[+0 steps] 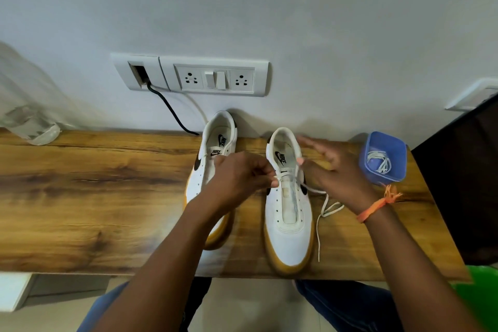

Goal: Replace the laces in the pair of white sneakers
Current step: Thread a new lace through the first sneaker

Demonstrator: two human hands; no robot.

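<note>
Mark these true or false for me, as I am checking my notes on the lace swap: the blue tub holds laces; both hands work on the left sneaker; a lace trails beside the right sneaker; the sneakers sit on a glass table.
1. The blue tub holds laces. True: white laces lie coiled inside.
2. Both hands work on the left sneaker. False: the left hand and right hand are at the right sneaker.
3. A lace trails beside the right sneaker. True.
4. The sneakers sit on a glass table. False: it is a wooden table.
</note>
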